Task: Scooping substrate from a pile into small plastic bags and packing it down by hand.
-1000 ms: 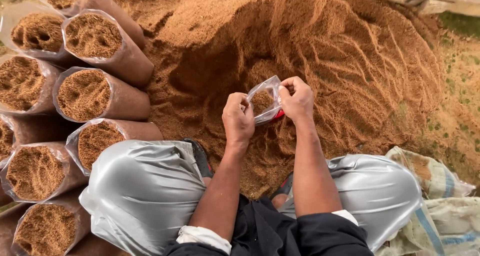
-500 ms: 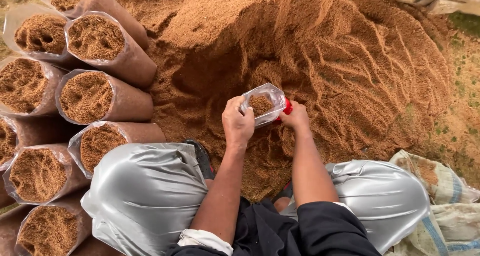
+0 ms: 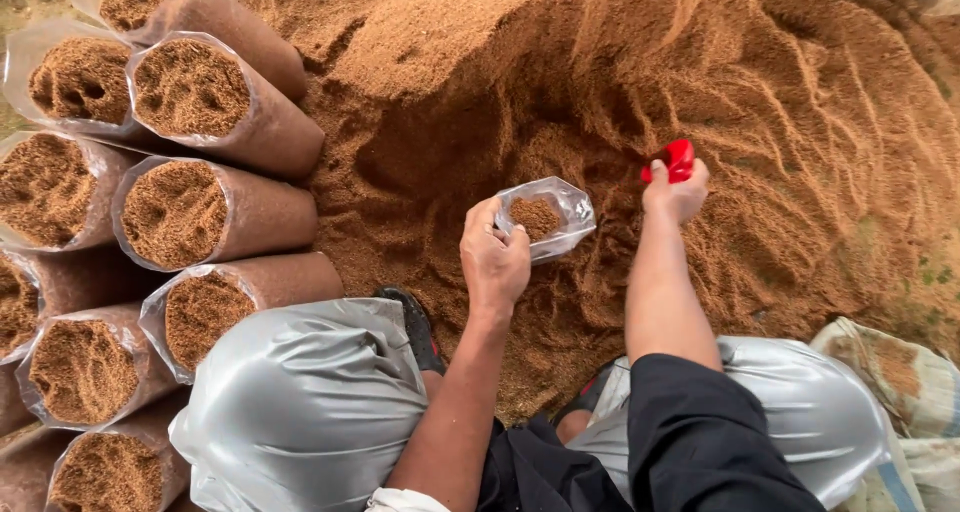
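My left hand (image 3: 494,262) pinches the rim of a small clear plastic bag (image 3: 545,217) with a little brown sawdust at its bottom, mouth facing up and towards the heap. Out to the right, my right hand (image 3: 676,192) is closed around a small red scoop (image 3: 676,161), held over the slope of the big sawdust heap (image 3: 700,72). The two hands are apart, about a hand's width between them. Grey plastic sheeting (image 3: 300,402) covers both my knees.
Several filled clear bags of sawdust (image 3: 190,212) lie stacked on their sides at the left, open ends towards me. A woven sack (image 3: 900,372) lies at the lower right. A dark shoe (image 3: 415,322) shows between my knees.
My right hand has left the bag's mouth and swung right, towards the heap, with the red scoop. The left hand keeps the bag, now lower.
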